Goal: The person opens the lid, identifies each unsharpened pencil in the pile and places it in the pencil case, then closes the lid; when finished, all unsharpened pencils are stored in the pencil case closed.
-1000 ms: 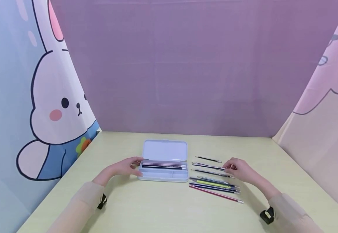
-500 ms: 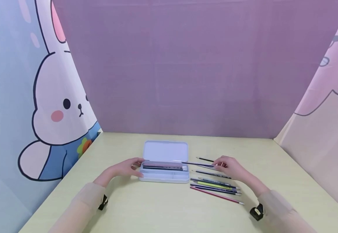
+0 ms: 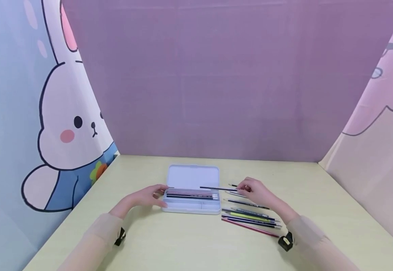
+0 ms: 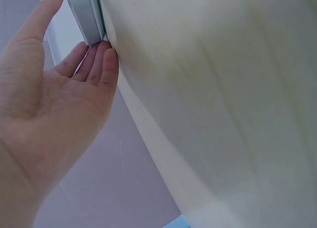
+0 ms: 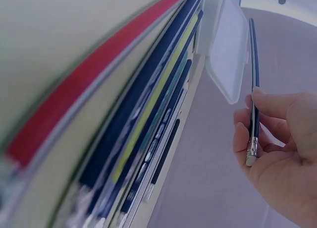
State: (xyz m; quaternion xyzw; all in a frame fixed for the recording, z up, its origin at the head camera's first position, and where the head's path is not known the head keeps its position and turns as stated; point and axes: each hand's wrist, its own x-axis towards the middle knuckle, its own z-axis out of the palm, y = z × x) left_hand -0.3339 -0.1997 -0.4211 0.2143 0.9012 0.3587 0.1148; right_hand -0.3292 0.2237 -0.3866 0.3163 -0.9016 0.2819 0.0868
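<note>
My left hand [image 3: 147, 196] holds the left end of a pale pencil case [image 3: 182, 206], thumb at the front corner and fingers at the back. In the left wrist view its fingers [image 4: 101, 72] bend against the case's end [image 4: 85, 15]. The lid [image 3: 193, 177] stands open, and several pencils [image 3: 191, 195] lie in the rear compartment. My right hand [image 3: 257, 192] pinches a dark pencil [image 3: 216, 188] near its eraser end. That pencil reaches left over the case's hinge side. In the right wrist view its metal band and whitish eraser [image 5: 251, 160] show below the fingers.
Right of the case lie several loose pencils: a dark one [image 3: 247, 204], a yellow-green one [image 3: 248, 216] and a red one [image 3: 250, 227] nearest the front. A purple cloth [image 3: 216, 82] hangs behind the pale table [image 3: 176, 244].
My right hand has picked a dark pencil up from the row on the right and carried it left and away from me, toward the case. The left hand stays at the case.
</note>
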